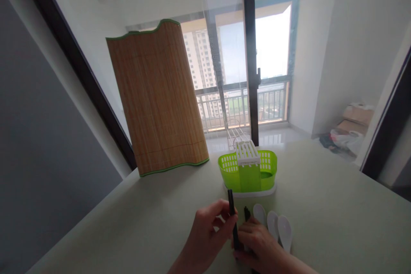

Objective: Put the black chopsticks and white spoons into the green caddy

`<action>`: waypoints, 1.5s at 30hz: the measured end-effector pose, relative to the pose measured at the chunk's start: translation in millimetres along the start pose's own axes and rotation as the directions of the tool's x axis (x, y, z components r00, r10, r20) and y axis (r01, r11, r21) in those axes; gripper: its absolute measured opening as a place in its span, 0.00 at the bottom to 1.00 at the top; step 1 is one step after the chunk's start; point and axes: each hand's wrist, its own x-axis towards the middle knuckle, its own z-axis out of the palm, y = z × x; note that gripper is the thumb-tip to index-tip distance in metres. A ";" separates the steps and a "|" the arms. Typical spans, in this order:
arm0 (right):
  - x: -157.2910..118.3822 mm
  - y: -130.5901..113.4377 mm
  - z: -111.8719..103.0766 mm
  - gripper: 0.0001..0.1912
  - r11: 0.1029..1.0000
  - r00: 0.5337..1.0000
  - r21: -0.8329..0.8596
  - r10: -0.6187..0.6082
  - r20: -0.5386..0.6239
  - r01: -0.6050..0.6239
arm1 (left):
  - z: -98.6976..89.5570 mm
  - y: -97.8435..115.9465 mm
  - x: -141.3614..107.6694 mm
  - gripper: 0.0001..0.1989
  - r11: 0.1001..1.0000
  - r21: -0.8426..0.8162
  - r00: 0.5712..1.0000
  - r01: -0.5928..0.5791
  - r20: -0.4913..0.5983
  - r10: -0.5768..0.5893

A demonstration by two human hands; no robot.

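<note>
Left hand: gripping slim black sticks
Right hand: gripping more sticks, prob
White oval-bowled spoons: still outside lime-green plastic basket

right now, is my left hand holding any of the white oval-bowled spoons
No, the left hand holds slim black chopsticks; the spoons lie on the pale tabletop.
</note>
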 end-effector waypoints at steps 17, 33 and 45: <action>1.8 10.0 -17.2 0.07 0.982 0.996 -0.186 -0.046 -0.079 0.030 | -63.7 11.8 156.3 0.12 0.958 0.123 0.802 -0.259 -0.525 0.285; 9.3 16.9 -9.0 0.04 0.861 0.984 -0.484 -0.178 -0.004 0.154 | -9.4 -42.2 216.5 0.11 0.950 0.303 0.967 -0.080 -0.208 0.148; 6.8 11.6 -8.2 0.03 0.900 0.991 -0.415 -0.120 0.058 0.133 | 2.7 -35.8 116.4 0.11 0.766 0.596 0.905 -0.240 -0.148 0.399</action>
